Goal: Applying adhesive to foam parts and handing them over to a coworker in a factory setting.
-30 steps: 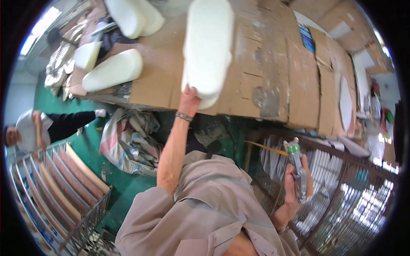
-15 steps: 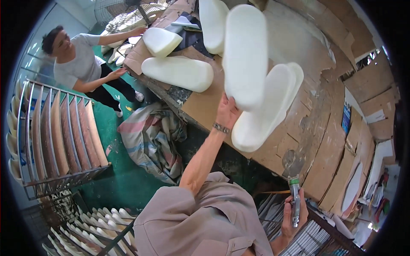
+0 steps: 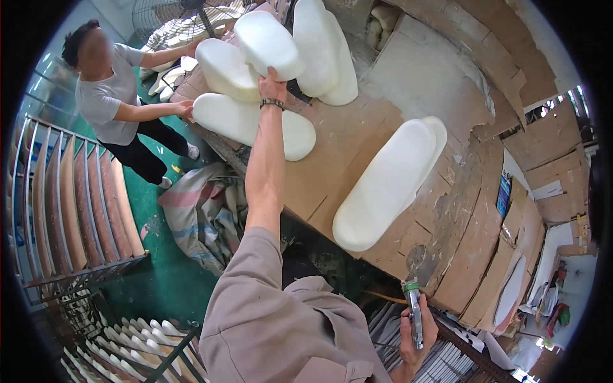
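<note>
In the head view, a worker's left hand (image 3: 272, 86) grips a white pad (image 3: 269, 41) by its near end, fingers curled on the edge, at the far left part of a cardboard-covered desk (image 3: 332, 169). The pad overlaps a chunky white block (image 3: 223, 70) in the view; whether the two touch cannot be told. A long white pad (image 3: 246, 121) lies nearer the desk's edge, and a white pair (image 3: 322, 54) rests just to the right. Well apart, two stacked white pads (image 3: 386, 185) lie slantwise near the middle of the desk.

The right hand (image 3: 418, 329), fingers wrapped around a metal tool with a green top (image 3: 415, 313), is low beside the desk's near edge. Across the left corner, a co-worker in a light T-shirt (image 3: 115, 89) reaches both arms toward the block and the long pad. A crumpled woven sack (image 3: 201, 214) lies on the green floor (image 3: 159, 287).
</note>
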The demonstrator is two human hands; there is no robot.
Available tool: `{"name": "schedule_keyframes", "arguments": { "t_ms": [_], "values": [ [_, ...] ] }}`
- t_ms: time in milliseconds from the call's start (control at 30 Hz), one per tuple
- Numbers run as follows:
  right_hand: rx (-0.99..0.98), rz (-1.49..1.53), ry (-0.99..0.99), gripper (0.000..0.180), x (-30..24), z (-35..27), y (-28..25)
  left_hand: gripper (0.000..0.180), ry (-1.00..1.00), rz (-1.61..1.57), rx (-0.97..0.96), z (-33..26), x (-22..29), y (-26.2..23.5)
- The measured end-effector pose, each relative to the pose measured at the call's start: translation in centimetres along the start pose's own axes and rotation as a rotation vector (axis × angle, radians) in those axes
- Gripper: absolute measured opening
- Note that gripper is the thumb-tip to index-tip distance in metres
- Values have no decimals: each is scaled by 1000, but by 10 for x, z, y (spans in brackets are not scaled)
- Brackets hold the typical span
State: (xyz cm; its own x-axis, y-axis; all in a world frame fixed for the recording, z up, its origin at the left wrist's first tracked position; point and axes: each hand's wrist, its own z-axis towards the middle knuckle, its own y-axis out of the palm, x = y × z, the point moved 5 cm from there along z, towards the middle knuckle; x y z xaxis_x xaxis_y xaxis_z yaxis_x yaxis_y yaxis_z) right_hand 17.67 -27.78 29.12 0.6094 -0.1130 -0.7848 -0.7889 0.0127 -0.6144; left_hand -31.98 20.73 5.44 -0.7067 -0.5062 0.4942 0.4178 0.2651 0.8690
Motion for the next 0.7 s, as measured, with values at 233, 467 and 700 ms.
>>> {"name": "schedule_keyframes", "arguments": {
  "t_ms": [233,467,700],
  "values": [
    [-61,20,-98,54,-18,14,14,48,82,278,222,41,-10,18],
    [-15,35,-5,57,-15,7,17,52,98,153,417,67,-8,-38],
    [3,-9,-93,55,-12,-6,6,56,-355,741,470,-27,-9,-114]
  ]
}}
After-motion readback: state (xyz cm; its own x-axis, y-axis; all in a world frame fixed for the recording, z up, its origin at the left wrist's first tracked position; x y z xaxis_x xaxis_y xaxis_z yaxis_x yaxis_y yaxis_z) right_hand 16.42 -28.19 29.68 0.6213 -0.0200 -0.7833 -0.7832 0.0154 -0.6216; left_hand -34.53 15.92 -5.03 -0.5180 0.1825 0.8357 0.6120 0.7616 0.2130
